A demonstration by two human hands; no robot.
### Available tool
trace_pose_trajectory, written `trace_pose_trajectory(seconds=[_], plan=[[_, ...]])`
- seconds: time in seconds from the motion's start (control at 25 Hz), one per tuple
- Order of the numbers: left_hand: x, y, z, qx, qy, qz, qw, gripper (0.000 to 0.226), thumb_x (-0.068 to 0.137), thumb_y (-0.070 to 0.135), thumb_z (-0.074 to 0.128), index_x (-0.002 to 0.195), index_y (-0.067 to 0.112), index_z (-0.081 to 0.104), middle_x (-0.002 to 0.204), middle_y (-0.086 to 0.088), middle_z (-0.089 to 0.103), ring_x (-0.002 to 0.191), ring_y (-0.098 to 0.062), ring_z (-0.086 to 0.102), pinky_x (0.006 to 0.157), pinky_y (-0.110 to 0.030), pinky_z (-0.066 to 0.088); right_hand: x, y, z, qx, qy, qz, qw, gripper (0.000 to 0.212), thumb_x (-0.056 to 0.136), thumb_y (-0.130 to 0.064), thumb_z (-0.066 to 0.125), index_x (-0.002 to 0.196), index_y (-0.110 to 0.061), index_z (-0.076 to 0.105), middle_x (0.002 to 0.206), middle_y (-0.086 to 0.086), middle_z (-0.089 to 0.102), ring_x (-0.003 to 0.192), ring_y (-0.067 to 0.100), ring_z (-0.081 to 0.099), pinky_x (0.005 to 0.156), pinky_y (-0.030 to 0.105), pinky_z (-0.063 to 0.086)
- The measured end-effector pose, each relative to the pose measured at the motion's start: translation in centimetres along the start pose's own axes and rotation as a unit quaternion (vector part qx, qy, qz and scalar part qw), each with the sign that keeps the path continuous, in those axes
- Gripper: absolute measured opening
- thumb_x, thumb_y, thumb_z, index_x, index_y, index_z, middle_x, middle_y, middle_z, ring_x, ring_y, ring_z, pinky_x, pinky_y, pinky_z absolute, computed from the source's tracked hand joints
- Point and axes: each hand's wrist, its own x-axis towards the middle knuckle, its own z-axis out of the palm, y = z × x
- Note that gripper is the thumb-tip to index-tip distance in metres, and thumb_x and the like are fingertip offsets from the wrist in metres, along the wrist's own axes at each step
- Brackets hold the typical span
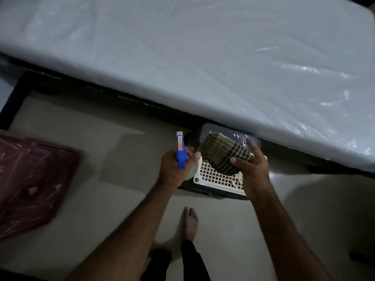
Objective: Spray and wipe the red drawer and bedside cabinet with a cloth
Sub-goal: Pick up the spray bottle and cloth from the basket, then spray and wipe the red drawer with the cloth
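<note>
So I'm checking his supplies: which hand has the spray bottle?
The left hand holds the blue-triggered spray bottle; the right hand holds the checked cloth.

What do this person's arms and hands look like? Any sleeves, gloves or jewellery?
Both forearms are bare to the frame's bottom edge: no sleeves show. The left hand and right hand wear no gloves, and no rings, watch or bracelet are visible. Below, dark trousers and bare feet.

Glossy clear plastic wraps the mattress (pixel 223 57), crinkling under the light; the checked cloth (pixel 225 157) looks soft and woven, the white lattice basket (pixel 215 179) hard plastic (spray bottle (pixel 181 151) too), the floor (pixel 101 159) smooth, matt.
</note>
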Motion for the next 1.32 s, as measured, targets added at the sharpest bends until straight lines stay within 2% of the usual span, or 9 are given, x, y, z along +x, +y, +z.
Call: trace_pose_trajectory(seconds=[0.2, 0.36, 0.48, 0.64, 0.76, 0.92, 1.04, 1.16, 1.32], plan=[[-2.4, -1.5, -9.2, -0.024, 0.084, -0.032, 0.996, 0.027, 0.088, 0.023, 0.08, 0.09, -0.003, 0.074, 0.093, -0.008, 0.077, 0.087, -0.017, 0.073, 0.078, -0.027, 0.056, -1.3, 0.7, 8.0, 0.099, -0.072, 0.036, 0.992, 0.079, 0.088, 0.002, 0.06, 0.152, -0.041, 0.044, 0.138, 0.013, 0.066, 0.123, 0.039, 0.066, 0.09, 0.066, 0.056], [-5.1, -3.9, -17.5, -0.087, 0.159, -0.053, 0.982, 0.02, 0.088, 0.017, 0.08, 0.087, -0.002, 0.073, 0.087, -0.011, 0.076, 0.084, -0.022, 0.073, 0.079, -0.031, 0.056, -2.6, 2.7, 15.7, 0.017, -0.067, 0.049, 0.996, 0.054, 0.109, -0.017, 0.048, 0.152, -0.049, 0.041, 0.138, 0.006, 0.067, 0.113, 0.036, 0.072, 0.077, 0.062, 0.06], [-7.5, -5.9, -23.4, -0.107, 0.219, -0.063, 0.968, 0.024, 0.088, 0.015, 0.079, 0.078, -0.005, 0.068, 0.074, -0.017, 0.07, 0.071, -0.024, 0.067, 0.072, -0.029, 0.054, -4.6, 4.7, 21.3, -0.017, -0.12, 0.069, 0.99, 0.069, 0.098, -0.02, 0.066, 0.159, -0.032, 0.035, 0.146, 0.014, 0.059, 0.117, 0.033, 0.07, 0.079, 0.051, 0.063], [-10.9, -9.1, -30.5, -0.119, 0.279, -0.064, 0.951, 0.037, 0.09, 0.015, 0.077, 0.064, -0.001, 0.056, 0.061, -0.018, 0.057, 0.06, -0.027, 0.057, 0.067, -0.036, 0.05, -7.5, 8.2, 29.1, -0.115, -0.273, 0.107, 0.949, 0.071, 0.081, 0.009, 0.071, 0.145, -0.008, 0.047, 0.141, 0.03, 0.056, 0.115, 0.038, 0.067, 0.084, 0.053, 0.062], [-13.4, -11.2, -34.8, -0.125, 0.322, -0.066, 0.936, 0.046, 0.091, 0.02, 0.076, 0.058, 0.005, 0.048, 0.055, -0.014, 0.047, 0.055, -0.02, 0.049, 0.064, -0.032, 0.046, -9.3, 11.2, 34.8, -0.19, -0.272, 0.13, 0.935, 0.089, 0.075, 0.015, 0.074, 0.153, -0.012, 0.041, 0.138, 0.024, 0.062, 0.117, 0.043, 0.067, 0.087, 0.06, 0.06], [-16.4, -14.1, -39.5, -0.161, 0.387, -0.09, 0.903, 0.032, 0.09, 0.013, 0.077, 0.063, 0.013, 0.058, 0.058, 0.0, 0.056, 0.058, -0.013, 0.056, 0.067, -0.028, 0.05, -12.1, 14.4, 40.8, -0.208, -0.305, 0.074, 0.927, 0.071, 0.082, 0.012, 0.069, 0.147, -0.013, 0.052, 0.135, 0.022, 0.065, 0.119, 0.045, 0.066, 0.094, 0.065, 0.056], [-18.1, -16.2, -42.5, -0.168, 0.42, -0.092, 0.887, 0.038, 0.091, 0.008, 0.076, 0.063, 0.024, 0.055, 0.055, 0.012, 0.053, 0.055, -0.006, 0.053, 0.065, -0.022, 0.049, -13.5, 16.0, 44.5, -0.183, -0.353, 0.026, 0.917, 0.079, 0.074, 0.007, 0.064, 0.148, -0.017, 0.051, 0.132, 0.016, 0.067, 0.114, 0.037, 0.068, 0.085, 0.061, 0.061], [-18.8, -18.8, -44.2, -0.21, 0.462, -0.105, 0.855, 0.04, 0.091, 0.008, 0.076, 0.063, -0.005, 0.05, 0.056, -0.02, 0.046, 0.053, -0.031, 0.045, 0.063, -0.034, 0.048, -13.7, 17.9, 48.2, -0.189, -0.404, 0.048, 0.894, 0.078, 0.076, 0.002, 0.056, 0.148, -0.026, 0.048, 0.11, 0.001, 0.074, 0.093, 0.024, 0.074, 0.063, 0.05, 0.063], [-18.9, -21.2, -45.3, -0.248, 0.516, -0.123, 0.811, 0.065, 0.079, 0.042, 0.078, 0.084, -0.019, 0.058, 0.08, -0.039, 0.06, 0.076, -0.052, 0.06, 0.078, -0.056, 0.053, -13.1, 21.3, 52.3, -0.286, -0.452, 0.099, 0.839, 0.082, 0.076, 0.002, 0.061, 0.14, -0.049, 0.052, 0.112, 0.0, 0.076, 0.098, 0.025, 0.075, 0.067, 0.043, 0.062]])
